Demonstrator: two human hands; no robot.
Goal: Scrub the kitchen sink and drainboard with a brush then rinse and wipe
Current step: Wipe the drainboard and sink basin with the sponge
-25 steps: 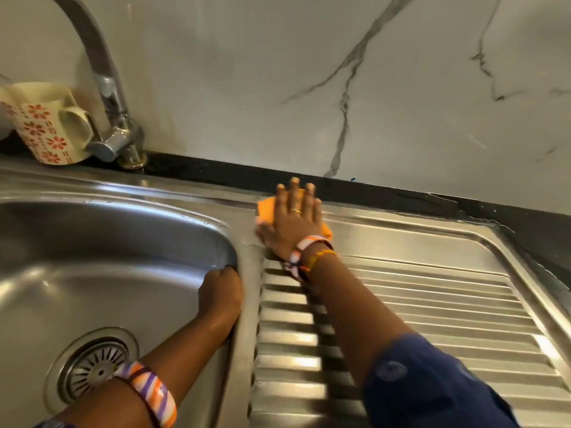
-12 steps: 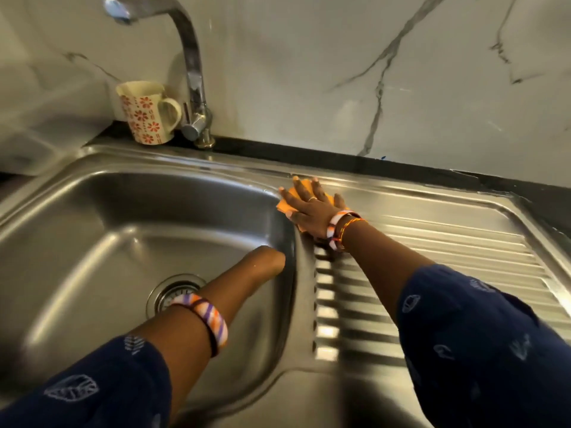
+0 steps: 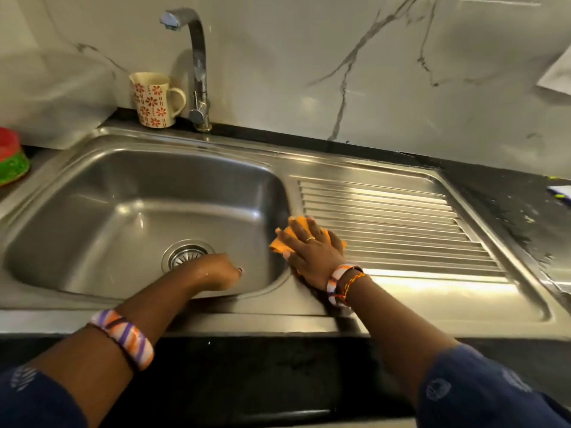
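The steel sink basin (image 3: 123, 193) lies at the left, its drain (image 3: 185, 253) near the front. The ribbed drainboard (image 3: 401, 217) stretches to the right. My right hand (image 3: 309, 251) presses an orange cloth (image 3: 279, 242) flat, fingers spread, on the strip between the basin and the drainboard ribs. My left hand (image 3: 216, 271) hangs inside the basin by its front right corner. Its fingers are curled under, and nothing shows in it. No brush is in view.
A tap (image 3: 197, 72) stands behind the basin with a flowered mug (image 3: 153, 100) beside it. A red and green object (image 3: 10, 159) sits at the far left. The dark counter at the right carries a white sheet (image 3: 560, 193) and specks.
My right hand has slid the orange cloth from the back rim toward the front along the strip beside the basin. My left hand has shifted from the basin's right wall toward the front. The view has widened.
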